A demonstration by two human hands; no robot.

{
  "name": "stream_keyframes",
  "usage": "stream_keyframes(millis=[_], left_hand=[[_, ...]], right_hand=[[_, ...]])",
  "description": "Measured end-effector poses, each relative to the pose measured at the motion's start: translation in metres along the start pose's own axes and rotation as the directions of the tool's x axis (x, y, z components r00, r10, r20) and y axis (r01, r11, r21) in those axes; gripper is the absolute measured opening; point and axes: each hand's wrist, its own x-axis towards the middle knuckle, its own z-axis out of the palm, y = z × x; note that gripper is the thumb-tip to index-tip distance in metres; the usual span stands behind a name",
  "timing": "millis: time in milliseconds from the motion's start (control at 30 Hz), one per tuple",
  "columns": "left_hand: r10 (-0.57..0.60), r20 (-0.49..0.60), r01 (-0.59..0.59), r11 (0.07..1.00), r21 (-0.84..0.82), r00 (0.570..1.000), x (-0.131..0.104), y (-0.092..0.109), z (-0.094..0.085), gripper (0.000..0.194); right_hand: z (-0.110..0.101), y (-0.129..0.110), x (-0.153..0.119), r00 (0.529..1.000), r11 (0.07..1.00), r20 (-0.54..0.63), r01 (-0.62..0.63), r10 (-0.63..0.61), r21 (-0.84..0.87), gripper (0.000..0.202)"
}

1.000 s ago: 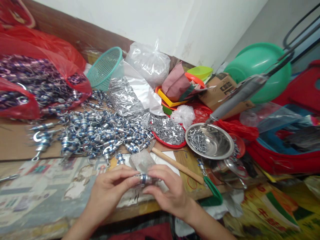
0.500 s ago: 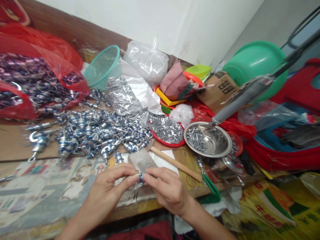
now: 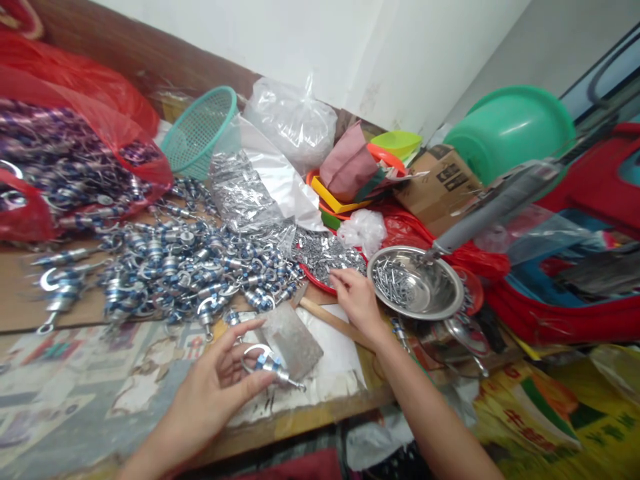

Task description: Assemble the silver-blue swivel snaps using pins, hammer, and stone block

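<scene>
Between the thumb and fingers of my left hand (image 3: 220,373) is a small blue-and-silver metal hook fitting (image 3: 267,362), its curved hook to the left and its eyed shank pointing right. A grey metal block (image 3: 293,340) lies just beyond it on white paper. My right hand (image 3: 356,299) reaches over the near edge of a red tray (image 3: 320,281) heaped with small flat metal pieces (image 3: 330,252). Its thumb and forefinger are pinched together at the pieces; whatever is between them is too small to make out. The wooden hammer handle (image 3: 330,320) passes under my right wrist.
Many similar hook fittings (image 3: 170,267) are piled at left, beside a red bag (image 3: 125,133) full of more. A steel bowl (image 3: 440,300) with pins stands right of my right hand, beneath a grey lever handle (image 3: 480,207). The bench edge (image 3: 300,420) runs close in front.
My right hand has left the fitting and moved up and right to the red tray. My left hand keeps the fitting, now turned with its hook showing.
</scene>
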Motion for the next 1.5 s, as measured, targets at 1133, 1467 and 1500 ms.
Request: stream_keyframes(millis=[1133,1467,1500], left_hand=[[0.012,0.126,0.010,0.985,-0.174,0.992,0.016,-0.004,-0.006,0.062],[0.035,0.090,-0.022,0.990,-0.139,0.995,0.017,-0.007,-0.008,0.057],[0.033,0.089,-0.021,0.990,-0.136,0.995,0.017,-0.007,-0.008,0.057]], right_hand=[[0.012,-0.056,-0.060,0.678,0.620,-0.168,0.728,-0.716,0.292,0.020],[0.000,-0.072,-0.079,0.638,0.637,0.006,0.769,-0.770,-0.041,0.026],[-0.001,-0.075,-0.082,0.648,0.646,0.006,0.761,-0.762,-0.064,0.026]])
